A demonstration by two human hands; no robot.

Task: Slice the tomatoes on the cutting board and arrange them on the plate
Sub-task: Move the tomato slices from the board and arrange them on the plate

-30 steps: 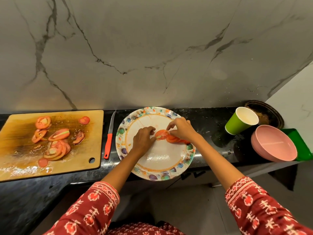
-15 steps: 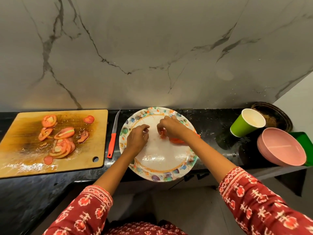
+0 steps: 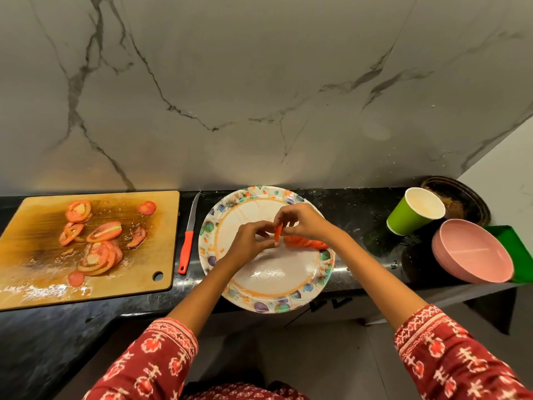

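Note:
A floral-rimmed white plate (image 3: 268, 287) lies on the black counter in the middle. Above it my left hand (image 3: 251, 241) and my right hand (image 3: 302, 223) meet, and both pinch one tomato slice (image 3: 278, 232) held on edge between their fingertips. More slices (image 3: 305, 243) lie on the plate under my right hand, partly hidden by it. The wooden cutting board (image 3: 150, 249) at the left carries several loose tomato slices (image 3: 98, 255) and juice. A knife with a red handle (image 3: 186, 252) lies between board and plate.
At the right stand a green paper cup (image 3: 412, 212), a pink bowl (image 3: 473, 255) on a green tray (image 3: 516, 249) and a dark round dish (image 3: 458, 200) at the back. A marble wall rises behind the counter. The counter's front edge runs just under the plate.
The slice that my hands pressed flat on the plate a second ago now stands lifted on edge between both hands. The hands sit slightly higher over the plate.

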